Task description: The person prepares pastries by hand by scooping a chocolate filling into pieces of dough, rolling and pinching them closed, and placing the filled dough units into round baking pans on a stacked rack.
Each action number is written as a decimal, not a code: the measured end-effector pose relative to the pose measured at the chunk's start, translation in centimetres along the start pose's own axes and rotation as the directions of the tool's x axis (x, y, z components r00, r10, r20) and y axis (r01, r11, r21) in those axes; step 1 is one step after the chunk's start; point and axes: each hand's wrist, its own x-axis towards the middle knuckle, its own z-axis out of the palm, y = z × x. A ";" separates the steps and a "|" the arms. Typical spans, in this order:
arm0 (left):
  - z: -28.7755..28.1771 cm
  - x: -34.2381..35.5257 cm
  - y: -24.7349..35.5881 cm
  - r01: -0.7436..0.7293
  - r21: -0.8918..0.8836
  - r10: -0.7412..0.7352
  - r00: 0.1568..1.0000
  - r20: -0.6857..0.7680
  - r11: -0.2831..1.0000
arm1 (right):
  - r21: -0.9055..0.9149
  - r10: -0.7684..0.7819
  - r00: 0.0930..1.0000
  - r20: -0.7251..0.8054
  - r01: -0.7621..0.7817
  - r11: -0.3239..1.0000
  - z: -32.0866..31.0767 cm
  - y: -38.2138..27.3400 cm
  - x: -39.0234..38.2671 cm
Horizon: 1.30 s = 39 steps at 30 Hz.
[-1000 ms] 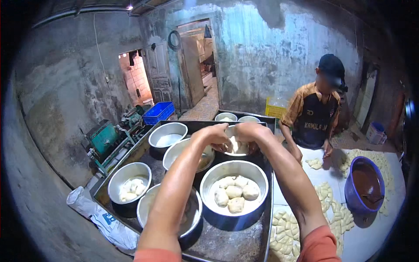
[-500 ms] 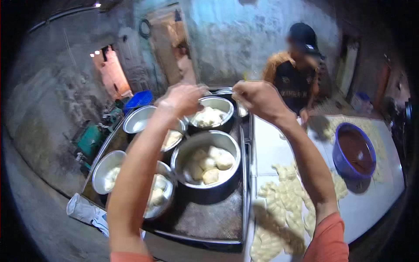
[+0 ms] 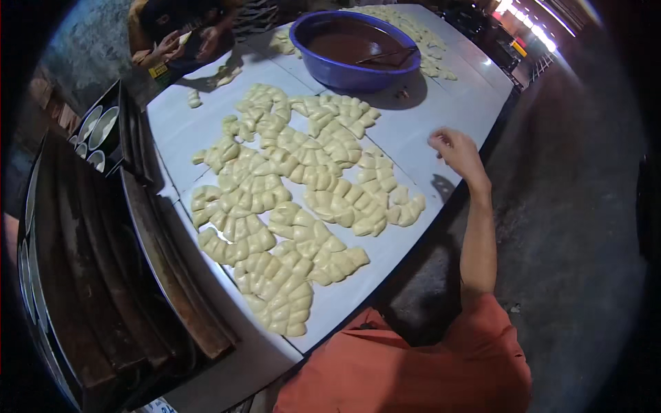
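My right hand [image 3: 456, 150] hangs above the right edge of the white table [image 3: 406, 124], its fingers loosely curled in, and nothing shows in it. Its shadow falls on the tabletop just below. My left hand is out of view. Nearest to my right hand on the table lie many pale, segmented pieces of dough [image 3: 296, 162], spread over the middle and touching one another. Beyond them stands a purple basin [image 3: 344, 72] of brown liquid, with a dark stick-like tool [image 3: 385, 58] resting in it.
Dark stacked trays [image 3: 89, 255] rise along the table's left side, with metal pots [image 3: 103, 127] beyond. More dough [image 3: 406, 31] lies behind the basin. Across the table, another person's hands [image 3: 165, 48] hold a small pale piece. A dark floor [image 3: 564, 227] stretches to the right.
My view has swung right, from the metal pots to the dough-covered table. Both hands were raised together over the pots; now the right is lowered by the table and the left is gone from view.
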 end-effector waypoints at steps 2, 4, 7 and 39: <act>4.3 0.6 0.9 -0.009 -0.095 0.020 0.994 0.111 0.995 | -0.066 0.123 0.989 0.079 -0.118 0.991 1.2 5.8 -1.6; 9.0 1.9 1.8 -0.036 -0.188 0.070 0.982 0.177 0.982 | -0.038 0.145 0.956 0.255 -0.140 0.989 2.7 8.6 -3.4; 17.7 5.8 4.4 -0.047 -0.305 0.086 0.989 0.118 0.951 | 0.154 -0.199 0.922 0.333 0.154 0.976 8.3 8.2 -4.3; 46.4 32.1 21.8 0.282 -0.796 0.042 0.932 0.359 0.536 | 0.884 -0.127 0.888 0.442 -0.408 0.228 8.3 9.7 2.1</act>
